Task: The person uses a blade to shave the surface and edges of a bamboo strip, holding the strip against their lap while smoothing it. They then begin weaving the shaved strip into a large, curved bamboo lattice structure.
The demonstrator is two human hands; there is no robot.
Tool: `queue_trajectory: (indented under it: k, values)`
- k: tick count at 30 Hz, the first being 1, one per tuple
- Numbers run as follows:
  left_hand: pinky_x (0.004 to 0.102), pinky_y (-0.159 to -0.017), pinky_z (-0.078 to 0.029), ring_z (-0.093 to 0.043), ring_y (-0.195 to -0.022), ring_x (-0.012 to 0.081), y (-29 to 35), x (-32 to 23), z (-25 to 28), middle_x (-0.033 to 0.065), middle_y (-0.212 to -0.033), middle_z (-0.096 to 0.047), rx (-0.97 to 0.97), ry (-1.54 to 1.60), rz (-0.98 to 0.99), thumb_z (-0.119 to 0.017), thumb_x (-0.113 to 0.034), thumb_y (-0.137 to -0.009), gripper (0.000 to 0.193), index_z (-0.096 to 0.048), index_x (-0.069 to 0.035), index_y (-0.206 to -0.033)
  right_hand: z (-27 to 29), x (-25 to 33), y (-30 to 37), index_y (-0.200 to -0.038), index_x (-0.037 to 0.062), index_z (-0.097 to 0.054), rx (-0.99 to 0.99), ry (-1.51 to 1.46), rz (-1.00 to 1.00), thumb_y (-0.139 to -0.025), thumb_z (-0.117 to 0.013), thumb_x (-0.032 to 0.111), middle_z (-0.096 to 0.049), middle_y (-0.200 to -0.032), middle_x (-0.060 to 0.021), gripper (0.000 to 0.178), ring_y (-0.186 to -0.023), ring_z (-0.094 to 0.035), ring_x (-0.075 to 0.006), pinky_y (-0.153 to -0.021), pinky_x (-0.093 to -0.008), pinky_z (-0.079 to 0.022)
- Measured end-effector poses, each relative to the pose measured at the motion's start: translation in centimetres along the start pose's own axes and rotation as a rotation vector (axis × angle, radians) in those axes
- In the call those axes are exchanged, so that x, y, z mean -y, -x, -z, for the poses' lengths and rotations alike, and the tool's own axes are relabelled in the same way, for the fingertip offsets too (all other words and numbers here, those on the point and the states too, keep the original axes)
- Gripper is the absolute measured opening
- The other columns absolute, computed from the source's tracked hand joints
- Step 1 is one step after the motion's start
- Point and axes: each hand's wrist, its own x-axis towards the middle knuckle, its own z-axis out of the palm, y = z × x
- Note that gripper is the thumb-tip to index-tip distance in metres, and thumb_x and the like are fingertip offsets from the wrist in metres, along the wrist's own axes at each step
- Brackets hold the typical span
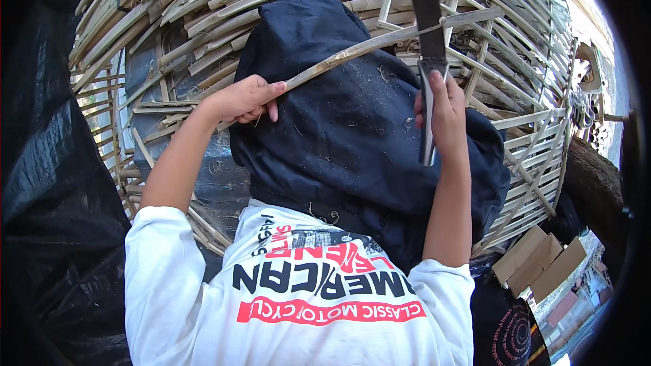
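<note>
My left hand (251,100) is closed round the near end of a long bamboo strip (352,51), its thumb lying along the top. From there the strip slants up to the right, bowing slightly over my lap. In my right hand (444,108) is a knife (428,24) with a broad dark blade and a shiny metal handle. Its blade points away from me and crosses the strip near the far end; a thin curl of fibre shows at the crossing. Dark cloth (325,115) dusted with shavings covers my legs beneath both hands.
Long split bamboo strips (183,7) lie piled ahead. Bamboo lattice (529,156) stands along the right, with a thick log (593,169) beyond it. Black plastic sheeting (61,183) hangs at the left. An open cardboard box (536,261) sits at the lower right.
</note>
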Motion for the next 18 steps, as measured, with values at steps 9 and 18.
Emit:
queue_trajectory:
  k: [9,18]
  values:
    - [0.0237,-0.035,-0.016,-0.022,-0.034,0.0038,-0.2,0.4,-0.2,-0.0065,-0.044,-0.031,-0.002,0.013,-0.007,-0.052,-0.059,-0.094,0.065,-0.061,0.001,-0.070,-2.6,-0.7,0.4,-0.097,0.0059,-0.053,0.012,-0.005,-0.059,-0.101,-0.048,0.039,-0.052,-0.060,-0.0024,0.033,-0.044,-0.049,-0.0084,-0.042,-0.0236,-0.040]
    - [0.0235,-0.034,-0.015,-0.022,-0.034,0.0034,-0.4,0.8,-0.1,-0.0063,-0.044,-0.031,-0.023,0.046,-0.003,-0.053,-0.059,-0.093,0.065,-0.061,0.001,-0.072,-6.0,-0.4,1.3,-0.088,0.0037,-0.054,-0.052,-0.050,-0.064,-0.099,-0.053,0.034,-0.053,-0.059,-0.0024,0.032,-0.046,-0.049,-0.0079,-0.043,-0.0238,-0.040]
